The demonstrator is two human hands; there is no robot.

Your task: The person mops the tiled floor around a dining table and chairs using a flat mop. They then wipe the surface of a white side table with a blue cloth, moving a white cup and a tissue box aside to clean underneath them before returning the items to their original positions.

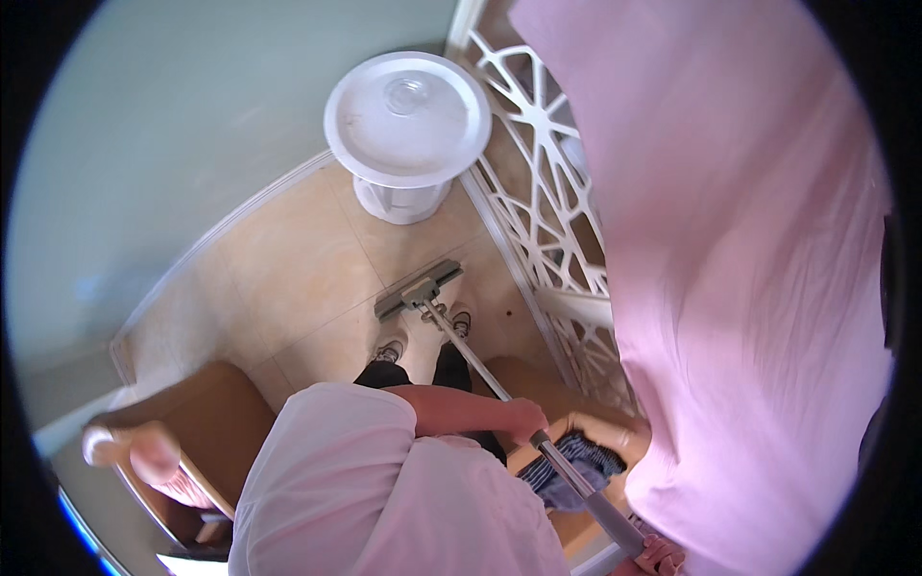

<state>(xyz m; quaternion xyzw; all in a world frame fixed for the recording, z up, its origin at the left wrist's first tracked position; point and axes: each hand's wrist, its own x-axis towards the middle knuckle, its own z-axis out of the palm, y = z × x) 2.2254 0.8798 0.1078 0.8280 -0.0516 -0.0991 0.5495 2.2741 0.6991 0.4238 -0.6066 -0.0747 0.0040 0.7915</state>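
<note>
A sponge mop with a steel pole slants across the view from lower right up to its flat grey head. That head lies on the tiled floor just in front of my shoes. My left hand is wrapped around the middle of the pole, the forearm reaching across from the left. Lower down at the picture's edge, my right hand grips the grey handle end; part of this hand is cut off by the frame.
A round white pedestal table bearing a clear round object stands in the corner. Along the right runs a white lattice partition, partly covered by pink cloth. Brown furniture is at left; striped fabric lies behind the pole.
</note>
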